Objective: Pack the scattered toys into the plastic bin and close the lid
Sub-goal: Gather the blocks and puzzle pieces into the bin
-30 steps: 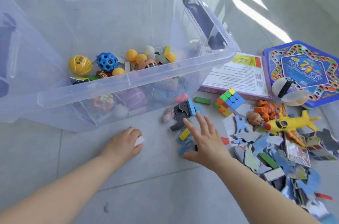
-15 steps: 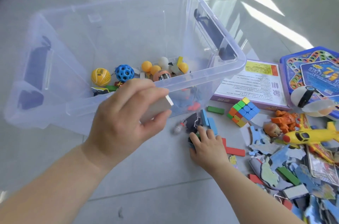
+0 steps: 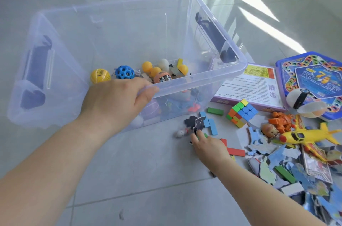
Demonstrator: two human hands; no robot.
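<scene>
The clear plastic bin [image 3: 231, 70] stands open on the floor with a yellow ball [image 3: 100, 75], a blue holed ball [image 3: 125, 72] and several orange balls [image 3: 147, 66] inside. My left hand [image 3: 118, 99] hangs over the bin's near rim, fingers relaxed and pointing in, with nothing visible in it. To the right of the bin, my right hand [image 3: 209, 146] pinches dark puzzle pieces [image 3: 197, 124] lifted off the floor. Blue blocks [image 3: 211, 125], a red block [image 3: 235, 151] and a green block [image 3: 215, 111] lie around it. No lid is in view.
Right of the bin lie a colour cube [image 3: 241, 112], a yellow plane [image 3: 303, 136], an orange figure [image 3: 281, 120], a heap of puzzle pieces [image 3: 268, 161], a printed box [image 3: 249, 86] and a blue game board [image 3: 314, 77]. A small white figure [image 3: 180, 133] lies near the bin's wall.
My left hand carried a white block from the floor up to the bin's rim; the block no longer shows. My right hand closed on puzzle pieces and raised them.
</scene>
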